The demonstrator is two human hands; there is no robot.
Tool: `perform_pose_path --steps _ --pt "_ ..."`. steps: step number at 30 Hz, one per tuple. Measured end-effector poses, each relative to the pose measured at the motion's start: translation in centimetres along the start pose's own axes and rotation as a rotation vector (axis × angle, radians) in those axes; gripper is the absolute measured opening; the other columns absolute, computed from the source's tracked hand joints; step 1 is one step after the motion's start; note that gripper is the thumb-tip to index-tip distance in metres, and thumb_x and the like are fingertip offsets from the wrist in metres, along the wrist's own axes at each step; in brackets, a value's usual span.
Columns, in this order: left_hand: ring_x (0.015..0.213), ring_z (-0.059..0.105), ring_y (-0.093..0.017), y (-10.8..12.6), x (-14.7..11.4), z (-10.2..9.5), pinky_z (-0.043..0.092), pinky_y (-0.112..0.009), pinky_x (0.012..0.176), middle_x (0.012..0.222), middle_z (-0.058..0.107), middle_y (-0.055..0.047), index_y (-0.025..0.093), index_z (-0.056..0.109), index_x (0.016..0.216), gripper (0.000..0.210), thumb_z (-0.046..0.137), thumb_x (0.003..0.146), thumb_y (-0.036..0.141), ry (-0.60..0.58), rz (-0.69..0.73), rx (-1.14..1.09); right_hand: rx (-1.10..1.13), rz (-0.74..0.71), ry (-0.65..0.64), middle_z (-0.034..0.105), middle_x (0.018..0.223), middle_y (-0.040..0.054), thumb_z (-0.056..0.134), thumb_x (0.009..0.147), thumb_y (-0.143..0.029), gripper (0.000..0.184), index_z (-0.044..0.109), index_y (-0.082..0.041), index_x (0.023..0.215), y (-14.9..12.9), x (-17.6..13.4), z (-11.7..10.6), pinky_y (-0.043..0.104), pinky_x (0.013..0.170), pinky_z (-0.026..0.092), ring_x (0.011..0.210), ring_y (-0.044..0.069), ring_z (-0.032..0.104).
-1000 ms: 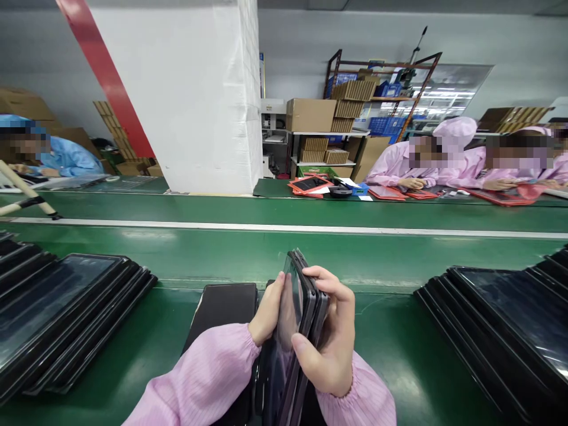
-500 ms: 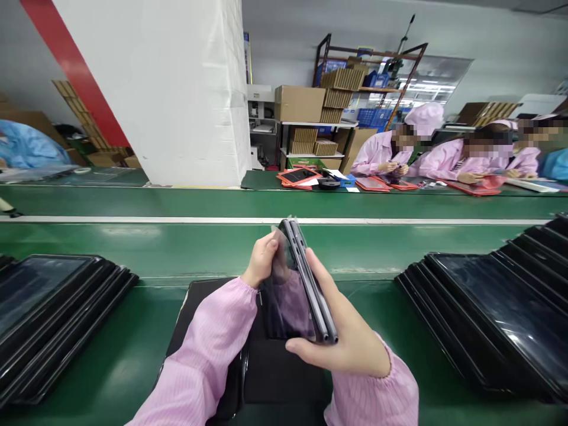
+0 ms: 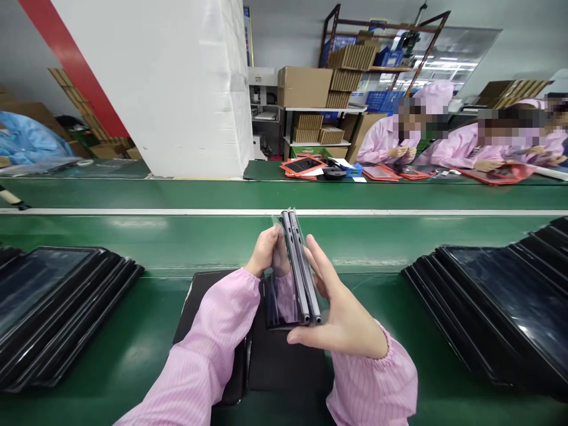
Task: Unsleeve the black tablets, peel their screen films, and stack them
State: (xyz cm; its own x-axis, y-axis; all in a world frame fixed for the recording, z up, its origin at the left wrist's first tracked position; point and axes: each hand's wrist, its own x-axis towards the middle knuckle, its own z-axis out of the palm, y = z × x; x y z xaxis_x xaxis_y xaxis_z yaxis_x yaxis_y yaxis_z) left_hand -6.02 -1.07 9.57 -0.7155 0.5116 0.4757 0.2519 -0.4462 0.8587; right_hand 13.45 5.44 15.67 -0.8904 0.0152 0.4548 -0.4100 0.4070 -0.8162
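Observation:
Two thin grey tablets (image 3: 302,272) stand on edge side by side over the bench, with clear film sticking out at their far ends. My left hand (image 3: 265,249) is closed on their far left side, thumb against the film-covered glossy screen. At the right, my right hand (image 3: 348,310) is open around the near end, its thumb below the near corners and the index finger apart from the tablets. Some of its other fingers are partly hidden, so their contact is unclear. Beneath the tablets lies an open black folding case (image 3: 286,370), partly covered by my left sleeve.
Stacks of black-cased tablets lie at left (image 3: 57,296) and right (image 3: 497,296). Behind the white strip (image 3: 177,212), a far bench holds red-framed pieces (image 3: 304,165). Co-workers in pink (image 3: 381,139) sit at back right, beside a white pillar (image 3: 195,89) and shelved cartons (image 3: 306,86).
The two tablets have turned more edge-on, their near end shifting left. My right hand's fingers have spread away from them. The head view has tilted and shifted slightly.

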Motion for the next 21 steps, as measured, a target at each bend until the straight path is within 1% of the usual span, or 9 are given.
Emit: perform_pose_path --steps 3,5,8,10,12,16,17,19,21 --pt "0.05 0.032 -0.011 0.0 -0.1 0.0 0.032 -0.029 0.051 0.052 0.042 0.002 0.02 0.044 0.054 0.07 0.053 0.068 0.088 -0.004 0.011 0.007 -0.011 0.017 -0.007 0.049 0.148 0.0133 0.093 0.061 -0.028 0.13 0.008 -0.033 0.159 -0.2 -0.2 -0.3 0.037 0.078 0.064 0.112 0.032 0.067" --pt "0.049 0.033 -0.011 0.1 -0.1 -0.1 0.032 -0.029 0.051 0.052 0.042 0.002 0.02 0.045 0.054 0.07 0.053 0.069 0.087 -0.014 0.021 0.011 -0.017 0.026 -0.019 0.047 0.149 0.0141 0.092 0.061 -0.028 0.13 0.007 -0.033 0.159 -0.3 -0.4 -0.5 0.036 0.077 0.064 0.107 0.031 0.069" --pt "0.049 0.034 -0.012 0.1 -0.2 -0.2 0.033 -0.03 0.051 0.052 0.042 0.002 0.02 0.046 0.054 0.069 0.052 0.071 0.086 -0.028 0.039 0.018 -0.037 0.031 -0.04 0.043 0.152 0.0154 0.092 0.061 -0.029 0.13 0.007 -0.033 0.159 -0.6 -0.6 -0.6 0.035 0.074 0.064 0.104 0.03 0.07" --pt "0.049 0.035 -0.012 0.1 -0.3 -0.3 0.033 -0.03 0.05 0.052 0.042 0.001 0.02 0.046 0.054 0.069 0.05 0.072 0.086 -0.038 0.05 0.025 -0.054 0.034 -0.036 0.044 0.151 0.0156 0.093 0.059 -0.03 0.13 0.008 -0.032 0.159 -0.7 -0.7 -0.7 0.035 0.073 0.064 0.104 0.03 0.07" --pt "0.049 0.037 -0.013 0.1 -0.4 -0.3 0.033 -0.031 0.05 0.052 0.043 0.001 0.02 0.046 0.054 0.069 0.048 0.073 0.086 -0.052 0.062 0.033 -0.055 0.023 -0.03 0.047 0.149 0.0152 0.094 0.057 -0.032 0.131 0.011 -0.032 0.158 -0.9 -0.9 -0.9 0.036 0.075 0.064 0.106 0.031 0.069" --pt "0.047 0.037 -0.013 0.6 -0.7 0.0 0.033 -0.031 0.049 0.049 0.043 0.001 0.021 0.049 0.055 0.069 0.045 0.075 0.086 -0.084 0.095 0.044 -0.046 -0.02 -0.057 0.049 0.148 0.0147 0.094 0.056 -0.04 0.133 0.01 -0.032 0.158 -1.4 -1.2 -1.3 0.042 0.087 0.06 0.102 0.03 0.07" --pt "0.046 0.037 -0.013 1.0 -0.7 0.0 0.033 -0.031 0.049 0.049 0.043 0.001 0.021 0.049 0.055 0.069 0.045 0.075 0.086 -0.092 0.107 0.047 -0.041 -0.024 -0.082 0.052 0.144 0.015 0.094 0.056 -0.042 0.135 0.008 -0.031 0.159 -1.6 -1.3 -1.3 0.042 0.088 0.06 0.099 0.029 0.071" --pt "0.047 0.039 -0.014 1.9 -0.7 -0.2 0.034 -0.031 0.05 0.05 0.045 0.0 0.021 0.05 0.055 0.069 0.045 0.074 0.087 -0.105 0.139 0.056 -0.015 -0.032 -0.149 0.064 0.129 0.0141 0.094 0.056 -0.044 0.137 0.005 -0.028 0.159 -2.0 -1.4 -1.2 0.042 0.088 0.059 0.09 0.027 0.072" --pt "0.049 0.04 -0.014 3.0 -0.7 -1.0 0.034 -0.032 0.052 0.052 0.047 -0.001 0.021 0.051 0.056 0.071 0.044 0.071 0.09 -0.094 0.187 0.064 0.018 -0.049 -0.2 0.07 0.112 0.0103 0.093 0.057 -0.044 0.137 0.004 -0.025 0.16 -2.3 -1.5 -0.8 0.042 0.093 0.057 0.085 0.025 0.071"
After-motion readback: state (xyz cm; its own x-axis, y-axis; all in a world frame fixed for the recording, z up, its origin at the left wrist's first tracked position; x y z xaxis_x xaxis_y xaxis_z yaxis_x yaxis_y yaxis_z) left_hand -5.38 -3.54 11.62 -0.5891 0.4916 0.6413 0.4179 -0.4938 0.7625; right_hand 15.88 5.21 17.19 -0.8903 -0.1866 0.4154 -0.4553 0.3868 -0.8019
